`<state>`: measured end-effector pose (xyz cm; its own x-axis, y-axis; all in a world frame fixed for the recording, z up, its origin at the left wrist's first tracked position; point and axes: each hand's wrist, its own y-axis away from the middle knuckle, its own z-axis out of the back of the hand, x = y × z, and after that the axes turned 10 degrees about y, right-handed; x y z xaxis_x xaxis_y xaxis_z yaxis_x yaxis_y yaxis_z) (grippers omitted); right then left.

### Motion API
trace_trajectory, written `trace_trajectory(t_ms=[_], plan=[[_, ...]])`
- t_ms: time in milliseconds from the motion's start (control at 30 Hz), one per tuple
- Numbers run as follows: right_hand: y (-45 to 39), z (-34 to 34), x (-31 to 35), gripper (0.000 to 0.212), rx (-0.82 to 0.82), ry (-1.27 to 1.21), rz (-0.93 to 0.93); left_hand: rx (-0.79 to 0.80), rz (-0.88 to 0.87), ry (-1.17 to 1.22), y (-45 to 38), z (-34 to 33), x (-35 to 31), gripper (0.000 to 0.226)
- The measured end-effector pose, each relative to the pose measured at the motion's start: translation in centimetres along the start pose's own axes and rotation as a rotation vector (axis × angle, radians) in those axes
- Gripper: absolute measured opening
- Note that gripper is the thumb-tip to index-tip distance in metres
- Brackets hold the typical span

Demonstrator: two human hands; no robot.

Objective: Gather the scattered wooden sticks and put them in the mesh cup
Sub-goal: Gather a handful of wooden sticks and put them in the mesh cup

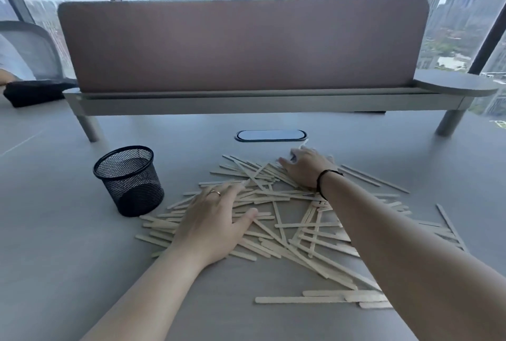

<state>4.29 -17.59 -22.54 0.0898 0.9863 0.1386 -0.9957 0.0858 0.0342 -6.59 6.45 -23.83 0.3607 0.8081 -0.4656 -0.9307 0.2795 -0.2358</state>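
Observation:
Several flat wooden sticks (pixel 284 227) lie scattered in a loose criss-cross pile across the grey table (pixel 68 245). A black mesh cup (pixel 128 180) stands upright left of the pile, and I see nothing inside it. My left hand (pixel 216 220) rests flat on the pile's left side with fingers spread, a ring on one finger. My right hand (pixel 308 166) lies palm down on the far edge of the pile, fingers reaching left over the sticks. Neither hand grips a stick that I can see.
A pink divider panel (pixel 241 45) on a raised grey shelf (pixel 454 84) runs across the back of the table. An oval cable port (pixel 270 135) sits just beyond the pile. A dark pouch (pixel 32 91) and an office chair (pixel 30 47) are at far left.

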Motion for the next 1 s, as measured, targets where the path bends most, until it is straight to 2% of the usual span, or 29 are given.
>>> trace_trajectory(t_ms=[167,367,433,533,667,733,800,867,1000], plan=[[3.2,-0.1,0.7,0.027,-0.047,-0.116,0.181,-0.012,-0.05,0.05,0.1,0.1,-0.3,0.055],[6.5,-0.5,0.6,0.022,0.035,-0.329,0.253,0.017,-0.097,0.085,0.6,0.2,-0.7,0.054],[8.0,-0.1,0.9,0.023,0.05,-0.329,0.285,0.024,-0.118,0.085,0.8,0.1,-0.7,0.056],[10.9,1.4,0.8,0.039,0.075,-0.351,0.34,0.016,-0.185,0.078,1.5,0.0,-1.0,0.055],[16.2,3.5,-1.2,0.097,0.095,-0.239,0.329,-0.007,-0.225,0.023,2.1,0.3,-1.3,0.063],[19.1,3.8,-2.2,0.117,0.186,-0.172,0.373,0.013,-0.191,-0.018,2.2,0.5,-1.5,0.069],[21.2,3.3,-2.8,0.128,0.303,-0.064,0.449,0.093,-0.134,-0.058,2.1,0.4,-1.6,0.079],[22.5,2.5,-2.9,0.135,0.343,0.042,0.487,0.186,-0.082,-0.083,1.9,0.3,-1.6,0.088],[22.2,1.2,-2.4,0.123,0.171,0.036,0.472,0.134,-0.101,-0.133,1.6,0.1,-1.7,0.087]])
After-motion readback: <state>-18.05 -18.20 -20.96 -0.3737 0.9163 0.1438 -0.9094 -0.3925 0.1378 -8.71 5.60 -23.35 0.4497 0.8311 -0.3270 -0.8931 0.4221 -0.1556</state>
